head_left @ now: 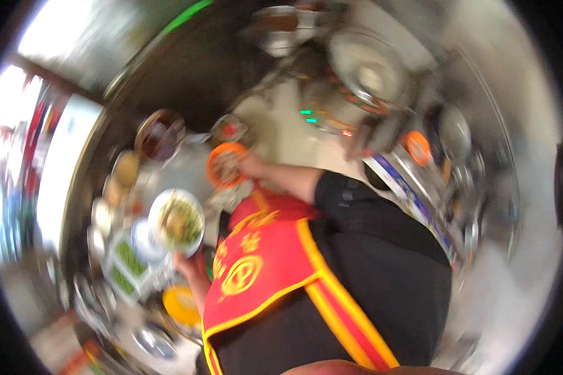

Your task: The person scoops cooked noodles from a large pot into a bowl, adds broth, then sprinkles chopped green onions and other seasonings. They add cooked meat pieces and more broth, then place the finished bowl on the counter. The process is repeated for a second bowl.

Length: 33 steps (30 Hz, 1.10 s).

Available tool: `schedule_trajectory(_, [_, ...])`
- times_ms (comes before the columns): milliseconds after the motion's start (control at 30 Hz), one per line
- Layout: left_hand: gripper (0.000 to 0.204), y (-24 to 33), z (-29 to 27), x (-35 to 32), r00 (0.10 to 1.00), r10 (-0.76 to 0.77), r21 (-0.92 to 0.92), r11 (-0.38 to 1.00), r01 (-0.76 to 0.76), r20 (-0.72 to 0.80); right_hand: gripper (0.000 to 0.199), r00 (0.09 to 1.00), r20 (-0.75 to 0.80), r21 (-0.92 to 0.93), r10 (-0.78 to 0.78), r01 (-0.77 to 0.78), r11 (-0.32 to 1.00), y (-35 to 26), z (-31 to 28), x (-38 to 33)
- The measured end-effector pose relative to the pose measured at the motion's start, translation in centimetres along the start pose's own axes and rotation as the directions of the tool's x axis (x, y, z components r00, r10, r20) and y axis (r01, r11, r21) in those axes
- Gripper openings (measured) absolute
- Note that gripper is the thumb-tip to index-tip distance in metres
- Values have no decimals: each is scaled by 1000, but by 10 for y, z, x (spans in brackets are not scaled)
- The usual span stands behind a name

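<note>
My left hand [191, 264] grips the lower rim of a white bowl [199, 232]. Pale food and chopped greens [180, 222] fill that bowl. Farther off and a little to the right, my right hand [251, 166] is closed on the edge of an orange bowl [213, 164], which has something pale and pinkish in it, too smeared to name. The two bowls are apart from each other. Blur softens the whole picture, and my fingers are partly hidden by the bowls.
A tray of green chopped vegetables [130, 259] lies by the white bowl. Beyond stand a dark-filled bowl [161, 135] and a small bowl with red contents [229, 129]. A large round pan [366, 65] sits at the back. An orange-yellow round thing [181, 305] is nearer to me.
</note>
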<state>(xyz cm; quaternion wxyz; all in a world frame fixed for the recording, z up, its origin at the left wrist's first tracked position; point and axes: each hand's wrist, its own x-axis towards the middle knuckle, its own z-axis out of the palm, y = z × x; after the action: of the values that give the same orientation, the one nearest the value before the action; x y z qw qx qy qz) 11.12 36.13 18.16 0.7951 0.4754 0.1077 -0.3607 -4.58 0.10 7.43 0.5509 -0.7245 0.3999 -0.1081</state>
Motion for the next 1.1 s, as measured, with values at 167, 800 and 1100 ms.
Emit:
schedule_trajectory(167, [70, -31, -2, 27, 1000, -9, -178, 984, 6, -15, 23, 990, 142, 381, 21, -75, 922, -67, -43, -31])
schedule_trajectory(800, [77, -40, 52, 46, 1000, 22, -135, 991, -21, 4, 57, 877, 76, -268, -474, 476, 838, -233, 26, -52])
schedule_trajectory(1100, [79, -31, 70, 33, 999, 46, -124, 991, -47, -6, 59, 860, 168, -443, -482, 502, 742, -248, 43, -59])
